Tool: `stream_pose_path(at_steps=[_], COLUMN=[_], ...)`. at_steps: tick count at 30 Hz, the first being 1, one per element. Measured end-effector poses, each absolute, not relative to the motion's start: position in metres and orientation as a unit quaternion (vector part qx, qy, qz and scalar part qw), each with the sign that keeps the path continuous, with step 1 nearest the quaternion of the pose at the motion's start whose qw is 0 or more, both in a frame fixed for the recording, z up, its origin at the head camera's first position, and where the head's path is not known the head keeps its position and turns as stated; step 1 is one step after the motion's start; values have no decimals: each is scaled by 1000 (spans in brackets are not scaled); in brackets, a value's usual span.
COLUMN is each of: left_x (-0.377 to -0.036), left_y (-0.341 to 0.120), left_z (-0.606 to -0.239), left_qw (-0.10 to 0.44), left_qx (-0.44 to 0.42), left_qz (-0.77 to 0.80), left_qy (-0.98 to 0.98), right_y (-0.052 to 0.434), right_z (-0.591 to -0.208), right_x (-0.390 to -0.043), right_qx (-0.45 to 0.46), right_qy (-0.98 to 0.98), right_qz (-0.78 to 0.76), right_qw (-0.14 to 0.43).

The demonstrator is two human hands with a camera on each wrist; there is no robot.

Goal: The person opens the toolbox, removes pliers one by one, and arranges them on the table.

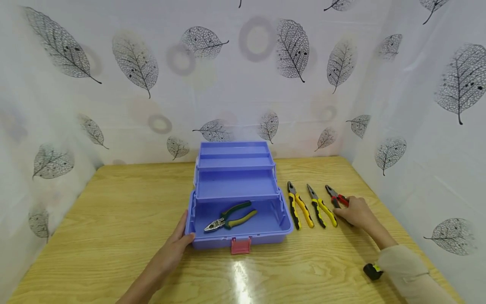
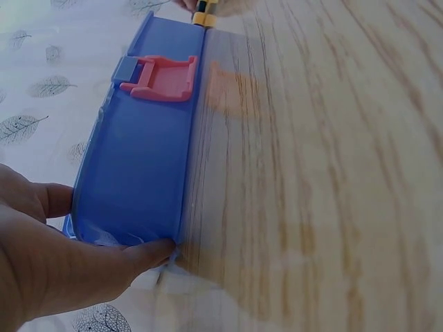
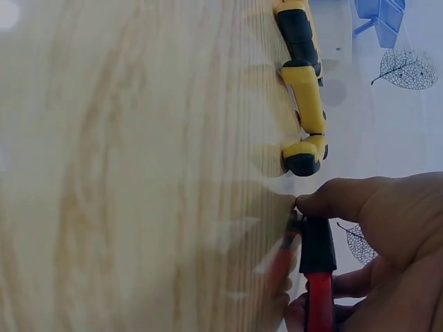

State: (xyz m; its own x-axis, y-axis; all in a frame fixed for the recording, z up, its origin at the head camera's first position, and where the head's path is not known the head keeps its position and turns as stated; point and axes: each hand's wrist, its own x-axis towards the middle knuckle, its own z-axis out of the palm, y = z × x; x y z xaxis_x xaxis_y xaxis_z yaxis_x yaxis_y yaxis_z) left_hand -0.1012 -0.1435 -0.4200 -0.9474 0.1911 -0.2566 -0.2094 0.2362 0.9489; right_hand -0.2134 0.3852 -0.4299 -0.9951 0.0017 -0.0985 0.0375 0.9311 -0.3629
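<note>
A blue-purple plastic toolbox (image 1: 209, 243) stands with its tiers spread apart. My left hand (image 1: 171, 251) grips its front left corner, thumb at the rim, as the left wrist view (image 2: 128, 138) of the toolbox's front also shows. Inside the bottom lies a pair of pliers with green and olive handles (image 1: 243, 218). At the far right, my right hand (image 1: 358, 214) holds red and black pliers (image 1: 335, 196) by the handles, their jaws toward the back wall. In the right wrist view, my thumb and fingers close around the red and black handle (image 3: 318, 252).
Two yellow and black pliers lie between the toolbox and my right hand: wider-headed pliers (image 1: 292, 204) and needle-nose pliers (image 1: 316, 207). A small black and yellow object (image 1: 373, 271) sits beside my right sleeve. A leaf-patterned curtain (image 1: 243, 93) surrounds the wooden table (image 1: 125, 211).
</note>
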Motion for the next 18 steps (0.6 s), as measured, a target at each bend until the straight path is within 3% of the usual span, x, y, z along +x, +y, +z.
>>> stream_pose_path(at_steps=[11,18], left_x=[-100,-101], left_y=[-144,-145], left_z=[-419,-419], left_qw=[164,164], left_qx=[-9,-7], left_qz=[620,617], left_qy=[767,769], right_y=[380,359], right_z=[-428,-418], right_x=[-206,-202], right_qx=[-1,-37], right_qy=[989,989], right_qz=[-147,-143], right_qw=[36,-32])
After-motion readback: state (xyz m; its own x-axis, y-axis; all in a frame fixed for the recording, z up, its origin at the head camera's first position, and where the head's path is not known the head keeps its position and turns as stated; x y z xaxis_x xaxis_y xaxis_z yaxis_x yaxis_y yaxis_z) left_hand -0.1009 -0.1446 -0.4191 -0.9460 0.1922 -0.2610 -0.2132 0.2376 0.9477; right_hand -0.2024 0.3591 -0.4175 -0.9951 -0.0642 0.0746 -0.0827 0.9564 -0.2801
